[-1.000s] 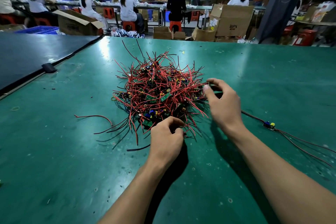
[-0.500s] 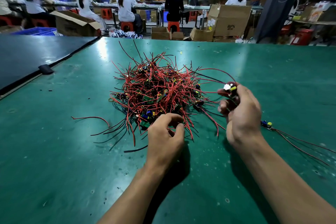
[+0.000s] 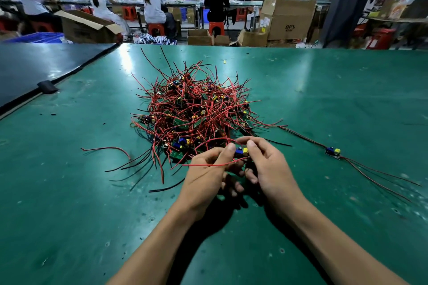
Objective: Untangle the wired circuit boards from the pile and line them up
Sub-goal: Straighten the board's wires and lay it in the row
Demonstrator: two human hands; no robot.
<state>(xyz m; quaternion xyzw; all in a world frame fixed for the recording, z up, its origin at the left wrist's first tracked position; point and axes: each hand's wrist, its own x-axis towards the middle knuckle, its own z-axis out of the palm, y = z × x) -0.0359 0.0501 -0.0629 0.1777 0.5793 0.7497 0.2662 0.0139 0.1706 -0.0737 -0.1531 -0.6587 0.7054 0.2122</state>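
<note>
A tangled pile of small circuit boards with red and black wires lies in the middle of the green table. Just in front of the pile, my left hand and my right hand meet and pinch one small circuit board with a blue and a yellow part between them. Its red wires loop over my left fingers and trail toward the pile. One separate wired board lies flat on the table to the right, wires stretched out on both sides.
A dark table adjoins on the left, with a black clip on the seam. Loose wire ends spread left of the pile. Beyond the far edge stand cardboard boxes and seated workers at benches.
My right hand has carried the board it pulled from the pile's right side in toward me. My left hand has left the pile's front edge and now also pinches that board.
</note>
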